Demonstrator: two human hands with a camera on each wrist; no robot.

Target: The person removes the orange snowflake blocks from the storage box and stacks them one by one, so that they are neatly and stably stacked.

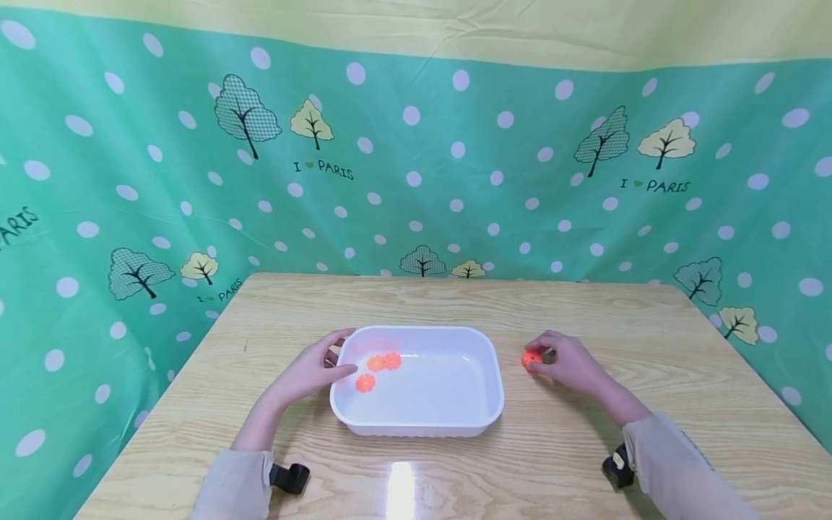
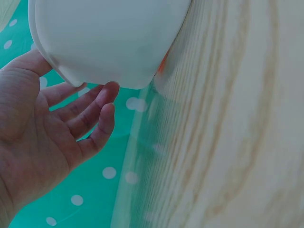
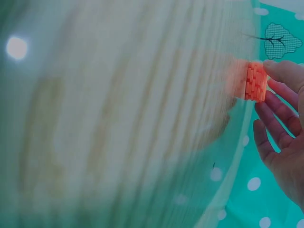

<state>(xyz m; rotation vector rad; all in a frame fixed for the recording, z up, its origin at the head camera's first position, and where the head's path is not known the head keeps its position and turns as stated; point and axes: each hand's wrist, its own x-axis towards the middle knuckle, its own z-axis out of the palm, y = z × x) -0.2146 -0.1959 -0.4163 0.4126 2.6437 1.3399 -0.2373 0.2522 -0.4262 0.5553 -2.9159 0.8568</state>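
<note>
A white rectangular plastic basin (image 1: pixel 422 427) stands on the table. My left hand (image 1: pixel 315 368) holds its left side, with the thumb over the rim and the fingers outside under the lip (image 2: pixel 57 71). Inside, toward the left, lie several orange flower-shaped discs (image 1: pixel 365 383). To the right of the basin, my right hand (image 1: pixel 570 363) pinches a small orange stack of notched discs (image 3: pixel 255 81) between thumb and fingers, at the tabletop. The other fingers of that hand are loosely bent. Part of the stack is hidden behind the fingers in the head view.
The light wooden table (image 1: pixel 442 303) reaches back to a green dotted curtain (image 1: pixel 455 180) printed with trees. Black straps with small devices (image 1: pixel 290 478) sit at both wrists. A bright light reflection shows on the table in front of the basin.
</note>
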